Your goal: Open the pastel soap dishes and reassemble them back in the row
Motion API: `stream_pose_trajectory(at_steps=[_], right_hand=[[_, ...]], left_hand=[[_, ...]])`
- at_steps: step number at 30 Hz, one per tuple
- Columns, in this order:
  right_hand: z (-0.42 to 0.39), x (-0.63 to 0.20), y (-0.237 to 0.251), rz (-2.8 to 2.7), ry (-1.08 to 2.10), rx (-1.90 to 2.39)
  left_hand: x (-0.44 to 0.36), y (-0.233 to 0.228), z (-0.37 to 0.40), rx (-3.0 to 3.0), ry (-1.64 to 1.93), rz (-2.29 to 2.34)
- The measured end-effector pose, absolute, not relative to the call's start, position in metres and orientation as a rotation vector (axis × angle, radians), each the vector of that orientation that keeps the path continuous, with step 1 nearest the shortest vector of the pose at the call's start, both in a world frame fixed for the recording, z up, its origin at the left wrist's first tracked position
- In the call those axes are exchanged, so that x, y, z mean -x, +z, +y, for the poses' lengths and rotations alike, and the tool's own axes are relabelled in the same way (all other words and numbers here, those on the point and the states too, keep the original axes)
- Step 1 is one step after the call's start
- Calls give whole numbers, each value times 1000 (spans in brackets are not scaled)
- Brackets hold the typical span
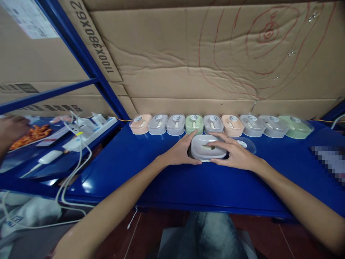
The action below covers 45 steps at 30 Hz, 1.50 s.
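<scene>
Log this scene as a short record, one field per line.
Left hand: at the left end of a grey box
Right hand: at its right end, fingers over the top
Surface: blue table
Beside right hand: clear cover with round label
Back row: nine lidded boxes; five grey, two peach, two green
Backdrop: cardboard with red curved lines
Far left: another person's hand, blurred

A row of boxes [213,126] lines the desk [172,187] before the cardboard [167,54]; in front, one box [205,153] between left hand [183,149] and right hand [237,154], a lid [250,144] behind the latter.
</scene>
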State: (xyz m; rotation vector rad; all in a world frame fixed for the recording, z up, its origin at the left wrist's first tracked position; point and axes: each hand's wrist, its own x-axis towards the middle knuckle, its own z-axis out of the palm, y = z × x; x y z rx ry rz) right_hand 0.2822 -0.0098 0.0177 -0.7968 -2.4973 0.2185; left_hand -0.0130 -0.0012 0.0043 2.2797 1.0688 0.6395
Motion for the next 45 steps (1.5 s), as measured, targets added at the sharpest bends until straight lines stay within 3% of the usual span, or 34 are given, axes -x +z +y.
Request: stream_pose_trajectory(at_steps=[45], right_hand=[[-10, -280, 19, -2616, 179, 743]], left_hand=[[10, 4, -2, -2315, 698, 988]])
